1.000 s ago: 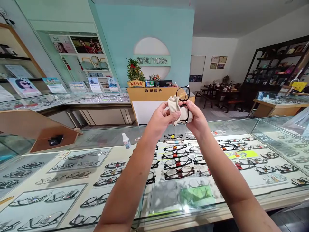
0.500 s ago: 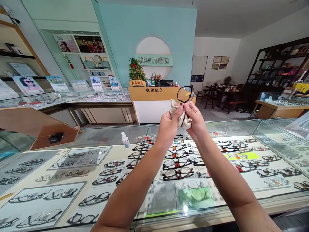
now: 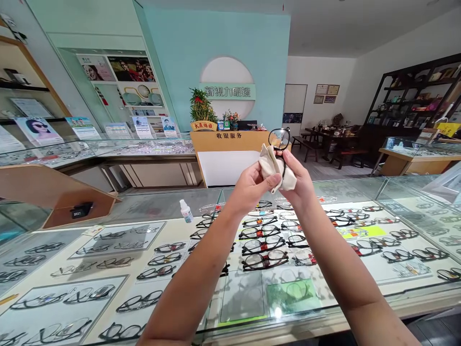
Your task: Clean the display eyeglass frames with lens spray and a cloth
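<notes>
A pair of black-framed eyeglasses [image 3: 279,139] is held up above the counter, one lens showing over my fingers. My right hand [image 3: 299,178] grips the frame from the right side. A crumpled cream cloth [image 3: 271,167] wraps the lower lens, and my left hand [image 3: 253,186] pinches it with the thumb on the near side. Cloth covers much of that lens and the fingers behind it. On the glass to the left of my arms stands a small white spray bottle [image 3: 186,212], touched by neither hand.
Beneath my arms is a glass display case [image 3: 241,300] with rows of eyeglasses inside. A wooden stand [image 3: 57,194] sits at the left. Across the room are a cashier desk [image 3: 230,166], another display counter [image 3: 151,150] and a dark shelf [image 3: 406,98].
The eyeglasses have turned and sunk slightly between my hands. The cloth is spread wider around the lower lens, and my left thumb has moved down over it.
</notes>
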A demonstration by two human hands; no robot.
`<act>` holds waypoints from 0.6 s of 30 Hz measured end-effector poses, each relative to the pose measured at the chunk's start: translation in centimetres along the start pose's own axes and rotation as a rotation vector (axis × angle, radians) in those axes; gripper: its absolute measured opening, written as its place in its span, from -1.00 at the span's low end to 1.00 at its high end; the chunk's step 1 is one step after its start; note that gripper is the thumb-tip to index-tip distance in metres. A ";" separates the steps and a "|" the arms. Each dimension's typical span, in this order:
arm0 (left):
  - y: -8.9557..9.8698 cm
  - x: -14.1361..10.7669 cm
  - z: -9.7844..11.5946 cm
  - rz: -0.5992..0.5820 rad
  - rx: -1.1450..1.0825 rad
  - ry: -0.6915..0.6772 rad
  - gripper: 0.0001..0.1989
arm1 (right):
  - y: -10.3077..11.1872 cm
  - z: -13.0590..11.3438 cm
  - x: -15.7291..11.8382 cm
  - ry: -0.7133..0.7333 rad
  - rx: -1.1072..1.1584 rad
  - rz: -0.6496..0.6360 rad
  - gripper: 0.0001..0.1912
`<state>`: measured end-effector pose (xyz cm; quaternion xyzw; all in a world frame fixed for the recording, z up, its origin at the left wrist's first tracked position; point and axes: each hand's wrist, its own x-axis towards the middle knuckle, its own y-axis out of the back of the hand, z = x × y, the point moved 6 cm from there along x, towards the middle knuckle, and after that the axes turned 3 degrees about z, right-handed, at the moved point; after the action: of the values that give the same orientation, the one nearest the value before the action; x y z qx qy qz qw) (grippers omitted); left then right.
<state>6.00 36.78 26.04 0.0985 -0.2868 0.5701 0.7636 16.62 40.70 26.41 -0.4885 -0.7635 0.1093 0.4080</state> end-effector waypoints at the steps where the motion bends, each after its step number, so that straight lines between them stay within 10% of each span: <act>1: 0.1 0.0 0.0 0.042 0.009 -0.009 -0.37 | -0.1 0.2 -0.1 -0.003 0.002 -0.003 -0.83; 12: 0.8 -0.8 -0.2 0.396 0.091 -0.147 -0.50 | -1.9 0.7 -1.4 0.038 0.018 -0.048 -0.80; 18: 0.9 -0.1 -0.4 0.282 0.115 -0.084 -0.46 | -1.0 0.5 -0.7 0.025 -0.045 0.036 -0.81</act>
<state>5.23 37.18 25.53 0.1247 -0.2965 0.6824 0.6564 15.70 39.67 26.29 -0.5124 -0.7518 0.0934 0.4045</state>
